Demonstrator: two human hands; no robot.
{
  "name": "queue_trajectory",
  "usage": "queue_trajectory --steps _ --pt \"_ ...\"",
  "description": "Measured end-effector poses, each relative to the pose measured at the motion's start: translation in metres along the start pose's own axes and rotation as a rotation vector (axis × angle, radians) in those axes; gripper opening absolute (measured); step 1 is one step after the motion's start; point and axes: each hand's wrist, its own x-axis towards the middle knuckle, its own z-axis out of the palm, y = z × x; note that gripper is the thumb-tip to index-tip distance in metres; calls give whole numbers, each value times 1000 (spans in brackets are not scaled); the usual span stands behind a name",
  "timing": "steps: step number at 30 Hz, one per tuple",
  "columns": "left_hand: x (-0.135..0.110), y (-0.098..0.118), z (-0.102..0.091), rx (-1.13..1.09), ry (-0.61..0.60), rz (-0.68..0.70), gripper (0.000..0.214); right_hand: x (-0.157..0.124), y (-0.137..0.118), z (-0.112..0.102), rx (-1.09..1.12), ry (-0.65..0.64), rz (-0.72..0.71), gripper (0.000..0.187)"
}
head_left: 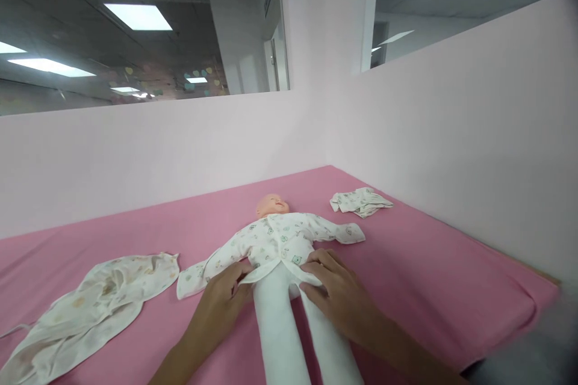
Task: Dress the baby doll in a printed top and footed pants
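A baby doll point(273, 205) lies on its back, head toward the wall, dressed in a white printed baby shirt point(282, 239) with long sleeves spread to both sides. Its plain white legs point(276, 325) stretch toward me. At the shirt's lower left edge, my left hand point(229, 289) is closed with the hem between thumb and fingers. My right hand point(333, 286) pinches the hem on the opposite side, close above the doll's right-hand leg in view. The two front flaps part in a small upside-down V at the bottom.
The doll rests on a pink sheet point(208, 222) covering a padded surface. A crumpled white printed garment point(99, 307) lies at the left, a folded printed cloth point(360, 201) at the back right. White walls point(428, 144) with windows enclose the far and right sides.
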Motion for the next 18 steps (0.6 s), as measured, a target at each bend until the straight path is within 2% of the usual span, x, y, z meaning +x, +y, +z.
queue_trajectory --steps 3,7,9,14,18 --pt "5 -10 2 -60 22 -32 31 4 6 -4 -27 -30 6 21" --pt "9 -18 2 -75 67 -72 41 8 27 -4 16 9 141 19" --pt "10 -21 0 -88 89 -100 45 8 41 -3 28 -12 190 21" --pt "19 -24 0 -66 164 -108 43 17 70 -2 -59 -101 139 22" --pt "36 -20 3 38 313 -71 39 37 84 3 -117 6 165 21"
